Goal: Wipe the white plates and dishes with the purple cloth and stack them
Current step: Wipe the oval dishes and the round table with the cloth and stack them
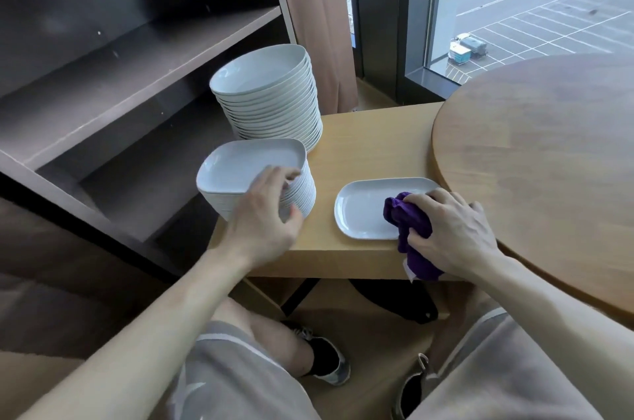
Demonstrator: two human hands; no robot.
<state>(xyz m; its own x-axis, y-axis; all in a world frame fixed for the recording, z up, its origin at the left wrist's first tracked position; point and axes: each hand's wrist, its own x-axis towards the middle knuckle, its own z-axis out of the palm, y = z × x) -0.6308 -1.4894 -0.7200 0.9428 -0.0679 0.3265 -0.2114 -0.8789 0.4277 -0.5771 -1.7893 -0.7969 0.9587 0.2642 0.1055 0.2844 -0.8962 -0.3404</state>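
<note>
The right hand [449,227], knuckles up, grips the bunched purple cloth [408,217] against the right end of a single white plate [363,210] lying just left of its fingertips. The left hand [264,213] reaches forward, fingers loosely spread and curved, holding nothing, at the near edge of the stack of squarish plates [247,162]; contact is unclear. Beyond that hand stands a taller stack of round dishes [271,93].
</note>
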